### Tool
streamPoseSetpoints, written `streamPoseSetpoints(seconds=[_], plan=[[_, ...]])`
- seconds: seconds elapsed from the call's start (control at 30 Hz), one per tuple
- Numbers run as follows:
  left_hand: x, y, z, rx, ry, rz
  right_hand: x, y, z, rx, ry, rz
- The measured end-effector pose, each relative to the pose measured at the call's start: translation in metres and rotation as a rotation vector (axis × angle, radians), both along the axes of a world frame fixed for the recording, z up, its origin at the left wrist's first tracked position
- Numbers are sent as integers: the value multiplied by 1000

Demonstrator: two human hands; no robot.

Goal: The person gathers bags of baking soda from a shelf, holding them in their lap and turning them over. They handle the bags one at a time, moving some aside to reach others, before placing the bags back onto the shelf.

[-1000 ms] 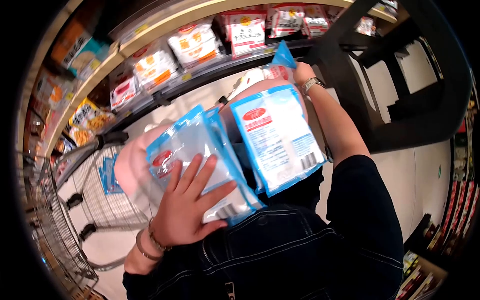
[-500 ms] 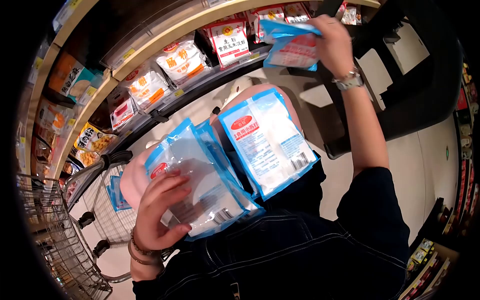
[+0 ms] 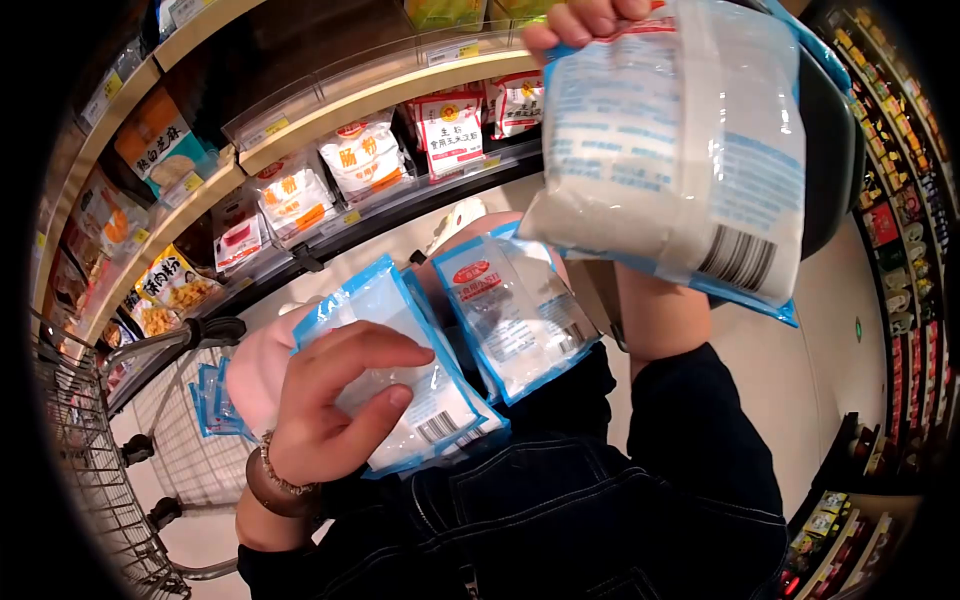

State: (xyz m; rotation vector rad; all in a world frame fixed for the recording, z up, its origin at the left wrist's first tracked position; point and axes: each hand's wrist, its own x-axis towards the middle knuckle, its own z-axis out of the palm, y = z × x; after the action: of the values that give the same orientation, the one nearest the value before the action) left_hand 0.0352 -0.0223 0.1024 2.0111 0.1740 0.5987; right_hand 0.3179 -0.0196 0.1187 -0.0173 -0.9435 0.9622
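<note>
Close to the camera, my right hand (image 3: 590, 22) grips the top edge of a blue-edged packet of white powder (image 3: 670, 150), its barcode at the lower right. My left hand (image 3: 345, 400) is over a blue and clear packet (image 3: 385, 290) on my lap, thumb and index finger apart, with nothing between them; its other fingers are partly hidden. More packets show beneath that one. Beside it, another blue-edged packet (image 3: 515, 310) with a red oval label lies across my other thigh.
A curved shelf (image 3: 330, 110) with white, red and orange powder bags crosses the upper left. A wire cart (image 3: 80, 450) stands at the left, near blue packets (image 3: 218, 400) low down. A dark object (image 3: 835, 150) is behind the raised packet. Stocked shelves (image 3: 900, 260) line the right.
My right hand has brought its packet up close to the camera. My left hand has shifted slightly, its thumb and index finger now raised over the lap packet.
</note>
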Motion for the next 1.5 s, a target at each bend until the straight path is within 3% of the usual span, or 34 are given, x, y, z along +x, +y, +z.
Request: streamPoseSetpoints(seconds=[0.07, 0.13, 0.2, 0.3, 0.47, 0.5, 0.6, 0.73, 1.13, 1.23, 1.3, 1.37, 1.5], plan=[[7, -2, -1, 3, -49, 1, -17, 11, 2, 32, 33, 165], [19, -14, -3, -281, -178, 119, -32, 20, 0, 36, 59, 287], [28, -15, 8, -606, -199, 82, -44, 27, -1, 34, 74, 373], [32, -6, 18, -802, -92, -58, -54, 40, -10, -21, 93, 433], [34, 0, 15, -849, -125, -22, -72, 33, -15, -113, 127, 385], [36, 1, 14, -857, -143, -31, -74, 31, -13, -78, 19, 437], [42, 7, 10, -889, -159, 4, -97, 8, -14, -295, 25, 168], [45, 12, 5, -933, -168, 55, -93, 18, -32, -172, 11, 303], [43, 16, -2, -979, -178, 121, -108, 7, -14, -454, 107, 128], [37, 19, -11, -964, -270, 22, -98, 7, -34, -436, 5, 156], [32, 15, -12, -908, -318, -12, -101, 14, -44, -435, 26, 196], [27, 6, -23, -894, -539, -46, -101, 12, -41, -479, 102, 188], [-4, -19, -27, -735, -471, 70, -100, -9, -43, -515, 78, 254]])
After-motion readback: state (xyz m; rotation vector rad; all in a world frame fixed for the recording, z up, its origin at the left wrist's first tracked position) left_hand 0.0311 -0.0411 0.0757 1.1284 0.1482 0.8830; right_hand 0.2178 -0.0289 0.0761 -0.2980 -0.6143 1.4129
